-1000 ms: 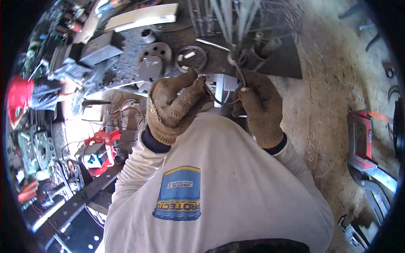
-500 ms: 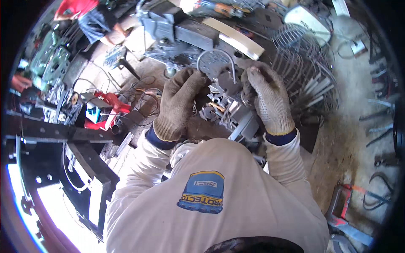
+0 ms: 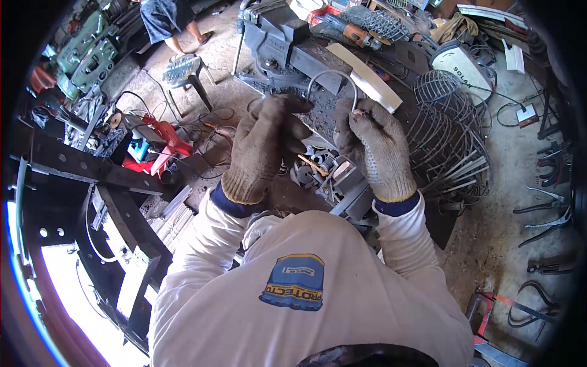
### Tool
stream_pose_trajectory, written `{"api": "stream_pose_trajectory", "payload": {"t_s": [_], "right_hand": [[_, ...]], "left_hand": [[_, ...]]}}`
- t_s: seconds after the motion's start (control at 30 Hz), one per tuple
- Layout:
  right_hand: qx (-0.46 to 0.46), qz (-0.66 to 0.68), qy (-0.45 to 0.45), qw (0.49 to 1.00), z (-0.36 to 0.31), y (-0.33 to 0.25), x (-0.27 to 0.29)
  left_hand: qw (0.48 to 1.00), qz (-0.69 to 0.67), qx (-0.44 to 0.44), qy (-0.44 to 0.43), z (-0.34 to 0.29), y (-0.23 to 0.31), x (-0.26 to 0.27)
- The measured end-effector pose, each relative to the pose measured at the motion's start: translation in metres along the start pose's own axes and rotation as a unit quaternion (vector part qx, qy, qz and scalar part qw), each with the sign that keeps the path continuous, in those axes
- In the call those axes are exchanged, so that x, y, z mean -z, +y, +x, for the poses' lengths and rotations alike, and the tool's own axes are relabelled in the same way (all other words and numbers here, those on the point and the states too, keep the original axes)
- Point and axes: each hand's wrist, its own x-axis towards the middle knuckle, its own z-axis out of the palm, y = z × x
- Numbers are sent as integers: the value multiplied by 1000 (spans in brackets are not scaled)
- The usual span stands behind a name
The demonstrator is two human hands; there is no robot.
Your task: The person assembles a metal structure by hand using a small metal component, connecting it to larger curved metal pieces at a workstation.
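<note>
A thin grey metal rod bent into a U-shaped hook (image 3: 331, 71) arches up in front of me. My right hand (image 3: 376, 144), in a tan knit glove, is closed round its right end. My left hand (image 3: 260, 140), gloved alike, has its fingers stretched to the right and apart. Its uppermost fingertip comes close to the hook's left end; whether they touch, I cannot tell. Below and between both hands lies a heap of small metal pieces (image 3: 321, 168).
Beyond my hands stand a grey bench vise (image 3: 269, 40) and an angle grinder (image 3: 351, 30). Coiled wire (image 3: 449, 134) lies to the right, with pliers (image 3: 544, 202) on the floor. A stool (image 3: 182, 70) and a person's legs (image 3: 177, 30) are at far left, a steel frame (image 3: 92, 165) nearer.
The hook has shifted rightward, away from my left hand's grasp. Its right end, hanging loose before, is now in my right hand. My left fingers have spread. The view has tilted slightly.
</note>
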Motion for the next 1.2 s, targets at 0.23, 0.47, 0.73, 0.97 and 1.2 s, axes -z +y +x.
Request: {"api": "stream_pose_trajectory", "payload": {"t_s": [0.23, 0.47, 0.73, 0.97, 1.2], "right_hand": [[7, 24, 4, 1000, 7, 7, -13], [28, 93, 50, 994, 17, 18, -14], [-11, 173, 33, 984, 19, 15, -7], [-23, 153, -30, 987, 27, 22, 0], [-34, 134, -3, 990, 32, 26, 7]], "left_hand": [[993, 23, -99, 56, 4, -13, 1], [871, 414, -264, 22, 1, -37, 9], [989, 67, -116, 60, 26, -21, 23], [995, 42, -73, -56, 44, -8, 21], [987, -63, -31, -145, 58, -20, 23]]}}
